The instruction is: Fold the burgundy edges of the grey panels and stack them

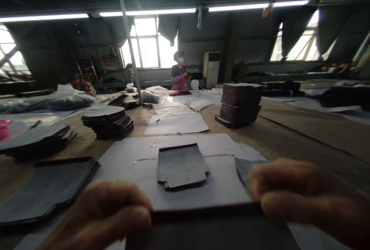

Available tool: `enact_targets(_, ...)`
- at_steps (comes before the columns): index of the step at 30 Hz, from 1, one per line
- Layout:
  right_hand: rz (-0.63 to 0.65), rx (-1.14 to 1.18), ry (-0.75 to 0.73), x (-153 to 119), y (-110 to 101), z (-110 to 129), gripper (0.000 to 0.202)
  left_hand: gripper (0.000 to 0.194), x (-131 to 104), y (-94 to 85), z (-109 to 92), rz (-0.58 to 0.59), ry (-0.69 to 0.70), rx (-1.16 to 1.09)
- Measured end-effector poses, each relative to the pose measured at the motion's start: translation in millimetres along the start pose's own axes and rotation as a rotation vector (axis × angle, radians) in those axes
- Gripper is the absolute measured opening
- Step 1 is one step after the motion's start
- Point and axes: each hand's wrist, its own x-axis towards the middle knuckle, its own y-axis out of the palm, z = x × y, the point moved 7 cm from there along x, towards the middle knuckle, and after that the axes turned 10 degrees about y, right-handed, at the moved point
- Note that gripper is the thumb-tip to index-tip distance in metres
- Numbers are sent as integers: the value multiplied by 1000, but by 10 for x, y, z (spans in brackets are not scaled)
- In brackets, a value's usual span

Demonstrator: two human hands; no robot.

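Observation:
Close to the camera, a dark grey fabric panel point(211, 229) with a maroon top edge is stretched between both hands. My left hand point(106, 215) pinches its upper left corner, and my right hand point(300, 196) grips the upper right corner; both are somewhat blurred. The panel's lower part runs out of the frame. Beyond it, a small stack of grey notched pieces point(182, 167) lies on white paper point(222, 192). Left of my left hand is a pile of larger grey panels point(58, 188). Another grey piece point(244, 167) shows partly behind my right hand.
A tall stack of dark pieces point(239, 105) stands at the right on the brown table point(303, 134). Lower stacks point(108, 123) are on the left, with filled plastic bags point(154, 94) farther back. A masked person point(179, 72) stands across the table; a metal pole point(130, 42) rises left of centre.

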Motion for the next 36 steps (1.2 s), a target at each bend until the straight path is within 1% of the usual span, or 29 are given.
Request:
enact_targets(1,52,110,69,206,-63,-52,29,29,212,32,112,61,-81,-55)
enact_targets(2,43,137,123,429,-120,-129,27,30,419,32,253,46,-156,-79)
enact_targets(3,-17,135,194,658,-172,-251,24,30,604,52,426,32,-230,-87)
enact_targets(5,-88,106,263,1080,-167,-500,23,31,896,123,782,0,-297,-53)
enact_targets(6,-107,86,289,1256,-134,-628,24,30,988,171,961,-8,-318,-32)
enact_targets(8,-147,38,320,1516,-68,-843,25,30,1076,253,1263,-13,-339,23)
enact_targets(10,-185,-14,340,1660,-27,-977,25,29,1086,290,1448,-14,-339,88)
enact_targets(12,-212,-66,350,1729,-12,-1021,25,30,1080,275,1510,-23,-327,159)
enact_targets(14,-246,-131,353,1763,-18,-1000,25,29,1093,234,1494,-46,-314,231)
enact_targets(17,-336,-260,361,1791,-46,-941,24,26,1135,196,1455,-89,-316,319)
enact_targets(20,-436,-384,370,1801,-45,-926,23,23,1159,213,1481,-142,-330,379)
enact_targets(24,-529,-473,381,1786,18,-960,23,19,1158,252,1543,-209,-325,412)
enact_targets(27,-590,-483,390,1753,46,-961,24,17,1143,259,1546,-234,-319,378)
enact_targets(29,-597,-465,398,1731,45,-961,25,17,1111,245,1544,-253,-329,327)
enact_targets(31,-560,-432,437,1711,37,-999,25,22,1046,214,1577,-293,-371,262)
enact_targets(34,-471,-372,525,1673,35,-1099,27,25,918,198,1711,-336,-484,139)
enact_targets(36,-425,-339,554,1653,51,-1146,26,24,856,211,1796,-362,-540,70)
